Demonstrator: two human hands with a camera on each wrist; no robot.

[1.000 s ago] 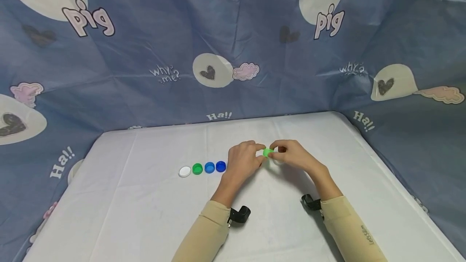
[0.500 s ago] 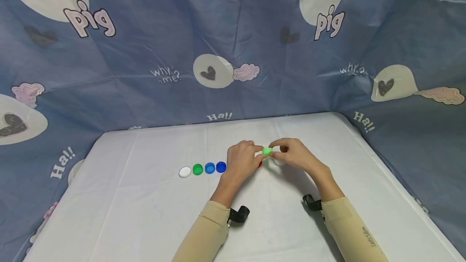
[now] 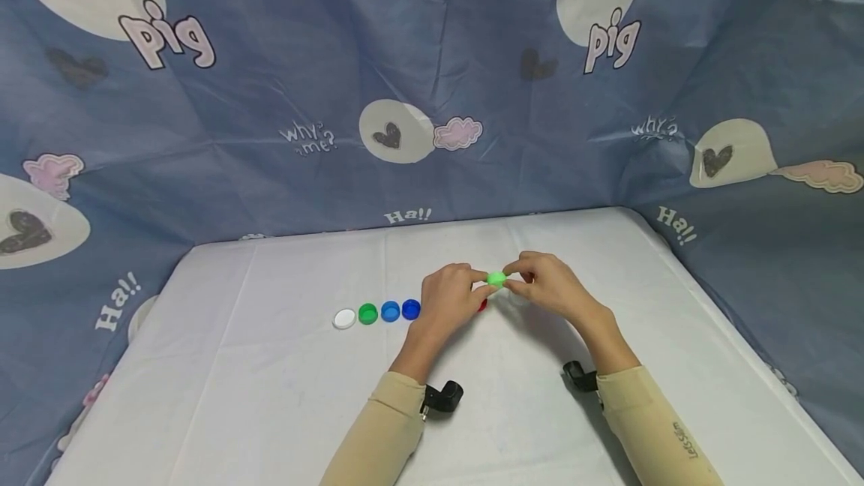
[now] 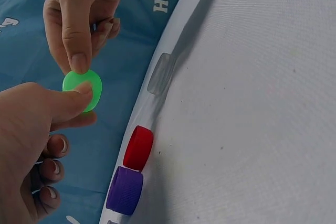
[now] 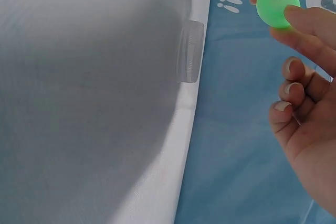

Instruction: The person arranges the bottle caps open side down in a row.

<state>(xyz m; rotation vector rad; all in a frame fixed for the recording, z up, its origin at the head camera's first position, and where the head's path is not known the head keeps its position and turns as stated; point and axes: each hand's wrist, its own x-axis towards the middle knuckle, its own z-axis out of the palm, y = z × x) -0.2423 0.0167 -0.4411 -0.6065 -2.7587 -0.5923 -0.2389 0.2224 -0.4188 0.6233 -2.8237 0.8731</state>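
Both hands meet above the table, pinching a bright green round piece [image 3: 496, 278] between them. My left hand [image 3: 451, 297] grips its near side with thumb and forefinger. From the other side, the thumb and forefinger of my right hand [image 3: 548, 282] hold its edge. In both wrist views the piece looks smooth and roundish; I cannot tell whether it is a cap or a soft lump. A red bottle cap [image 4: 138, 148] and a purple bottle cap [image 4: 125, 190] stand below the left hand. Beyond them is a clear cap [image 5: 190, 52].
On the white tabletop [image 3: 270, 396], a row left of the left hand holds a white cap [image 3: 344, 319], a green cap [image 3: 367, 313], a light blue cap [image 3: 390, 311] and a dark blue cap [image 3: 411, 309]. A patterned blue cloth [image 3: 324, 193] hangs behind.
The right hand has shifted slightly up. More of the green piece shows between the fingertips, and the red cap has come into sight beside the left hand.
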